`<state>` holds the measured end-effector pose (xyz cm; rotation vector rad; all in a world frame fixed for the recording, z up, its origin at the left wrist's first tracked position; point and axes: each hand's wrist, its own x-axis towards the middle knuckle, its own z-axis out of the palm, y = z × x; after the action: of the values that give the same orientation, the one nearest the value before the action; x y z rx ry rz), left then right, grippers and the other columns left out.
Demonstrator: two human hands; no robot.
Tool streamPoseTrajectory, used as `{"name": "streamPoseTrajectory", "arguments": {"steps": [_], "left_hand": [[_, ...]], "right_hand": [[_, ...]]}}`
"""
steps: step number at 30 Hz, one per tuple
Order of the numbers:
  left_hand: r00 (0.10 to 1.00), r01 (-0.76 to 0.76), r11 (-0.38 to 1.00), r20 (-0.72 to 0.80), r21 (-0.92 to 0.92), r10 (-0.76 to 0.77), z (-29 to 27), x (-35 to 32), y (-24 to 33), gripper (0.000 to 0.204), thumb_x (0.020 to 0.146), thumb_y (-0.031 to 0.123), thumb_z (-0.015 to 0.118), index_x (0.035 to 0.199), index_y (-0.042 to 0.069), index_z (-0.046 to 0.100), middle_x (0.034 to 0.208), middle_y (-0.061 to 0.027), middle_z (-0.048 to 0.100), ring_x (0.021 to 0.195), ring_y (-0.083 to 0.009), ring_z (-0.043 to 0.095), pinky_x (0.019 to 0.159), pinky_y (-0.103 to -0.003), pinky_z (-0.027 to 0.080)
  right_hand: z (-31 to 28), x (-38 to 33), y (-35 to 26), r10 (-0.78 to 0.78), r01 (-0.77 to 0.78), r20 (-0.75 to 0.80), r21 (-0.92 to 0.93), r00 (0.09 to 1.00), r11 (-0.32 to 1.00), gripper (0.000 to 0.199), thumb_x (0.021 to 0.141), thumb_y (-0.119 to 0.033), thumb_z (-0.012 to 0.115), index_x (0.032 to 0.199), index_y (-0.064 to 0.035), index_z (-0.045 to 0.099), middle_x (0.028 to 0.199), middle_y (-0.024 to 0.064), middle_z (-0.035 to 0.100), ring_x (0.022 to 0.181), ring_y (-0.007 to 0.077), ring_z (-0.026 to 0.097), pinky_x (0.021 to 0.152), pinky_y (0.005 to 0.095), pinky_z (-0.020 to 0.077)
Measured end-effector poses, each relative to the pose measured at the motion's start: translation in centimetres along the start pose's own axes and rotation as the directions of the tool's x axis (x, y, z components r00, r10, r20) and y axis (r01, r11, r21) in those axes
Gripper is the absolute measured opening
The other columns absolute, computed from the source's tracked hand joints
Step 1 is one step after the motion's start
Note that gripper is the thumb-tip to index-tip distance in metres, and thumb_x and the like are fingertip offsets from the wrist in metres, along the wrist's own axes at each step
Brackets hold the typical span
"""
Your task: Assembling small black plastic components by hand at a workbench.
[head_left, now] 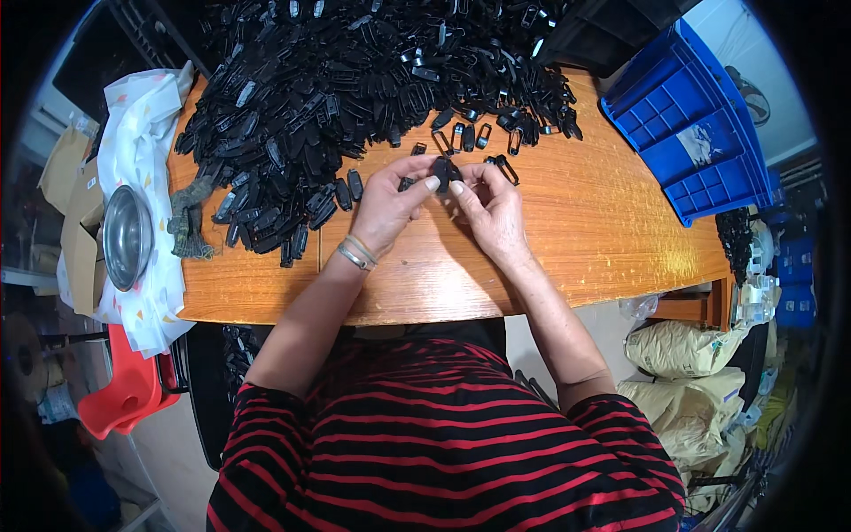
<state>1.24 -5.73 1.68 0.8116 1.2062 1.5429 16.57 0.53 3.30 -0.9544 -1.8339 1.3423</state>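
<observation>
Above the middle of the wooden table [425,275], my left hand [390,201] and my right hand [493,211] come together. Between them they pinch a small black plastic case [445,176], thumbs on its near side; part of it is hidden by the fingers. My left hand wears a band and a bracelet at the wrist. Just beyond the fingers lie several loose black oval frames [484,136]. Another frame [507,168] rests beside my right fingertips. A big heap of similar black plastic parts [328,97] covers the far left and middle of the table.
A blue plastic crate [683,124] leans at the right end of the table, with a black crate [612,35] behind it. On the left, a metal bowl [128,238] sits on white patterned sheeting [151,106], near a crumpled mesh cloth [187,217]. Paper sacks [678,350] stand at right.
</observation>
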Motion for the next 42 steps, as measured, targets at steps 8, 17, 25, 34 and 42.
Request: {"name": "streamPoseTrajectory", "arguments": {"steps": [8,17,25,34,42], "left_hand": [[0.998,0.039,0.998,0.046,-0.044,-0.037,-0.2,-0.8,0.3,0.029,0.089,0.006,0.063,0.118,0.001,0.061,0.095,0.001,0.059,0.063,-0.0006,0.048,0.05,-0.014,0.038],[0.995,-0.07,0.995,0.073,0.075,0.064,-0.6,-0.8,-0.3,0.03,0.09,0.003,0.061,0.12,0.002,0.061,0.095,0.0008,0.059,0.064,-0.0002,0.047,0.051,-0.014,0.039],[0.999,-0.043,0.999,0.03,0.019,0.043,-0.3,-1.1,-0.9,0.029,0.091,0.006,0.062,0.119,0.004,0.062,0.09,0.0023,0.058,0.059,0.0005,0.044,0.048,-0.014,0.036],[0.984,-0.179,0.976,0.008,0.121,0.179,0.8,-2.2,-1.4,0.023,0.097,0.016,0.056,0.115,0.004,0.063,0.08,0.0053,0.058,0.056,0.0012,0.043,0.047,-0.014,0.033],[0.975,-0.087,0.995,0.21,0.057,0.074,-0.3,-2.5,-0.1,0.026,0.101,0.021,0.048,0.089,0.001,0.059,0.075,0.0001,0.057,0.069,-0.0061,0.052,0.064,-0.021,0.044]], "right_hand": [[0.4,-0.4,0.2,-0.106,0.107,-0.017,0.066,0.994,0.992,0.019,0.091,-0.008,0.063,0.105,0.0033,0.058,0.078,0.0039,0.064,0.065,0.007,0.059,0.057,0.0214,0.0484],[0.1,-0.5,0.0,-0.308,0.295,-0.009,-0.259,0.951,0.92,0.02,0.087,-0.005,0.066,0.105,0.0014,0.062,0.086,0.0025,0.06,0.07,0.0068,0.056,0.062,0.021,0.047],[0.3,-0.5,0.4,-0.262,0.253,0.001,-0.26,0.965,0.932,0.018,0.084,-0.004,0.068,0.101,0.0001,0.064,0.085,0.0055,0.06,0.067,0.0103,0.057,0.06,0.0235,0.0474],[2.0,-2.0,0.4,-0.41,0.353,-0.045,-0.43,0.911,0.831,0.035,0.075,-0.006,0.077,0.103,-0.0014,0.058,0.089,0.0099,0.056,0.068,0.019,0.06,0.059,0.0305,0.0501],[3.8,-3.2,1.0,-0.105,0.122,0.085,-0.223,0.991,0.967,0.035,0.083,-0.012,0.073,0.11,-0.0017,0.052,0.077,0.0043,0.053,0.073,0.015,0.055,0.067,0.0291,0.048]]}}
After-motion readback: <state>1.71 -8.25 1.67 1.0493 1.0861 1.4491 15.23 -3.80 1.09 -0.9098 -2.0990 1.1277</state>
